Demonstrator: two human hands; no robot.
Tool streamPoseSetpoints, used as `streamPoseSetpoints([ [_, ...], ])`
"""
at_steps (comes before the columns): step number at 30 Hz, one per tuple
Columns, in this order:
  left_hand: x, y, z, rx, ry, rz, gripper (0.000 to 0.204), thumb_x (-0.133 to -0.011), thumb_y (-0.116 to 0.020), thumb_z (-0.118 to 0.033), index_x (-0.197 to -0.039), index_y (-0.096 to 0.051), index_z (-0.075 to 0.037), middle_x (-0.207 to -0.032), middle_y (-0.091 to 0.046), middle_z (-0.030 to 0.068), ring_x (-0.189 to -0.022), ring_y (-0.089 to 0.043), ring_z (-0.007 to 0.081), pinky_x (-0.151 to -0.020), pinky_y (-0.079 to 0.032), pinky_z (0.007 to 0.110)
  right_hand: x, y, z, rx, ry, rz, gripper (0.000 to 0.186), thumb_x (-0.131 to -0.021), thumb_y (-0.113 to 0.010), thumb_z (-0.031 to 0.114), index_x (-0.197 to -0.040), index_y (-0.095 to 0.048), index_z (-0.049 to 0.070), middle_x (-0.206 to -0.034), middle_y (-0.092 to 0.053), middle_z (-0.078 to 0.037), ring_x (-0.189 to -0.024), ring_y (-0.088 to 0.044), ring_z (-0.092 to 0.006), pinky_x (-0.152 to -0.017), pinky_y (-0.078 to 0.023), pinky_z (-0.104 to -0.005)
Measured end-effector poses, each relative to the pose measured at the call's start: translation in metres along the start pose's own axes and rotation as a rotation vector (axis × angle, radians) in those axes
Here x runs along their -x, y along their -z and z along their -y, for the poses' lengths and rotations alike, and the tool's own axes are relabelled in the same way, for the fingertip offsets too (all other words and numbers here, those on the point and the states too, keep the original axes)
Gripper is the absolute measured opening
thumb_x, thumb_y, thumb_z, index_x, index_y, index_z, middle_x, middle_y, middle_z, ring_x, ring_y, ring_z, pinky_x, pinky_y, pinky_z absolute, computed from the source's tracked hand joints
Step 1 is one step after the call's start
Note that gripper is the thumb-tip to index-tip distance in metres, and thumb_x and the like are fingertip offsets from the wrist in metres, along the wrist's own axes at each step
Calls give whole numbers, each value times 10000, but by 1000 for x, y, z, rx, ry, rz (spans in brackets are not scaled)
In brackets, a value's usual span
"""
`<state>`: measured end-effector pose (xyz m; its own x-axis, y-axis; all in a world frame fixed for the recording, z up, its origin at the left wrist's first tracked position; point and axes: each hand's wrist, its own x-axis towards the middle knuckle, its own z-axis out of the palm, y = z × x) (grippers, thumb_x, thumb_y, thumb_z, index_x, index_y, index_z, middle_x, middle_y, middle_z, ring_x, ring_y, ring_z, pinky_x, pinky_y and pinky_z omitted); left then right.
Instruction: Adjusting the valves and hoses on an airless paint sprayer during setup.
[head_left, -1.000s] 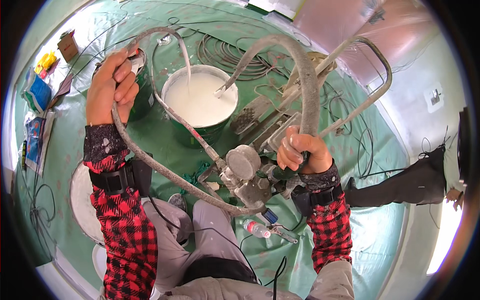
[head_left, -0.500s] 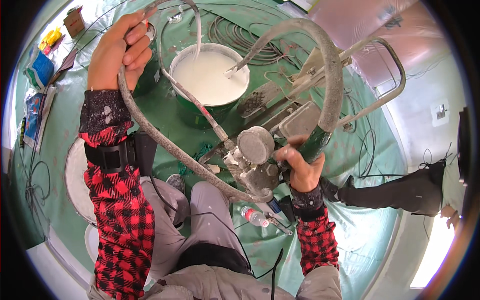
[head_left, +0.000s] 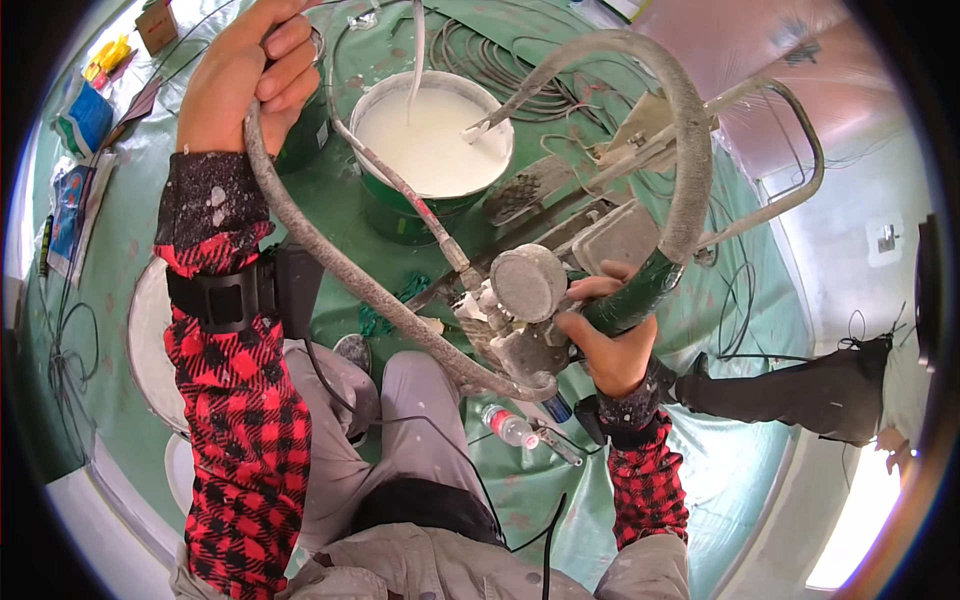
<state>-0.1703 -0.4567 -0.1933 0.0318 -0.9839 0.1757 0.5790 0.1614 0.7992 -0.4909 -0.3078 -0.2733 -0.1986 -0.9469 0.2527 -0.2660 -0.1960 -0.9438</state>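
Can't actually read a single word or number, tbh. Can spot a red paper-like label (head_left: 494,416) on a small clear plastic bottle (head_left: 517,431), way too tiny to make out. Same deal with faint reddish print on a brown cardboard box (head_left: 156,28) and coloured printing on a flat blue-and-red plastic packet (head_left: 72,192) (pretty squashed near the fisheye rim). Also spotted a small whitish patch (head_left: 322,134) on a dark green round bucket (head_left: 300,148), just a blur.

On plastic sheeting (head_left: 740,470): bucket (head_left: 400,215) beyond pump (head_left: 535,350), liquid (head_left: 435,150) in it, hose coil (head_left: 470,60) behind; plastic bottle (head_left: 508,425) before pump; cardboard box (head_left: 157,27) far left.
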Motion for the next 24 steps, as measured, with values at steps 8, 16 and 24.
streamPoseSetpoints([
  [8, -3, -4, 4, -10, 22, -27, 175, -977, -386, -51, -1069, -471, 72, -666, -372, -25, -414, -272, 42, -381, -231, 201, 2, 18, -6, 134, -30, 145, 366, -725, -709, 10, -1066, -585, -36, -1125, -612, -122, -1058, -576, -223, -1016, -356, -371],
  [16, -10, -7, 3, 5, 64, 94, 325, -997, -365, -100, -1240, -414, 110, -640, -362, -40, -385, -275, 29, -346, -240, 183, 67, 74, -59, 199, -131, -370, 238, -826, -654, 53, -1035, -585, -39, -999, -619, -86, -925, -573, -130, -806, -441, -253],
  [24, -5, -3, -2, -34, 89, -52, 145, -937, -505, -137, -954, -523, 5, -608, -373, -37, -380, -279, 56, -363, -234, 222, 100, 71, -95, 175, -350, -244, 279, -919, -578, 178, -1137, -588, 5, -975, -628, -32, -800, -578, -93, -643, -448, -223],
])
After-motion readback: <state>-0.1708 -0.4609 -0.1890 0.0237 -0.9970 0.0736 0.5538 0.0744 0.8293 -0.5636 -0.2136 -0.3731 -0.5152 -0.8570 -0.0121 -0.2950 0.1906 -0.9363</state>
